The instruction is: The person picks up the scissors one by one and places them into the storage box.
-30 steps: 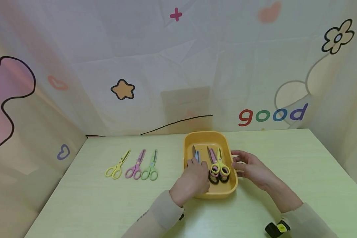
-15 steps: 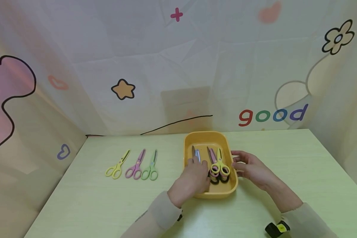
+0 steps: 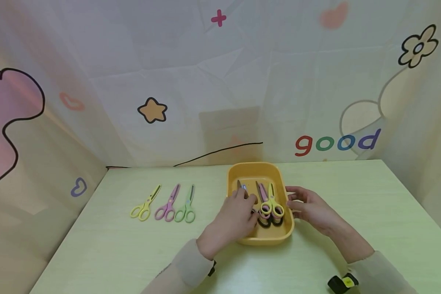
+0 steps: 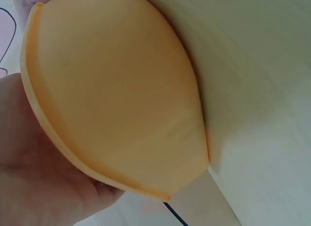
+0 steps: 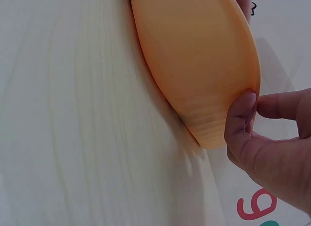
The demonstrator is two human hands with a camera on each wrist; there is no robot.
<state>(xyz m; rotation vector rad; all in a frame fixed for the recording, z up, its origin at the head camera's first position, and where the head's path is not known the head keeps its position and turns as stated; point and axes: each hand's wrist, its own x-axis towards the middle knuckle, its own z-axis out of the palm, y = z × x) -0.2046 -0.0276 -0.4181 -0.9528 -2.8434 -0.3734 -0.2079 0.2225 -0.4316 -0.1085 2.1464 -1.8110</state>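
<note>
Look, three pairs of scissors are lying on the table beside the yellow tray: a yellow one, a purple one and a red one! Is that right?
Almost! The third pair isn't red: it's green scissors, as the head view shows. The yellow scissors and purple scissors do lie with it on the table, beside the yellow tray.

Gap between green scissors (image 3: 185, 207) and yellow tray (image 3: 266, 241); raised tray wall (image 5: 194, 56) blocks low sideways passage.

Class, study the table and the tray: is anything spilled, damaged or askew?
Nothing looks spilled or damaged. In the yellow tray, though, yellow scissors, pink scissors and black-handled scissors overlap, untidier than the three pairs lined up on the table. The left hand hides part of the tray.
</note>
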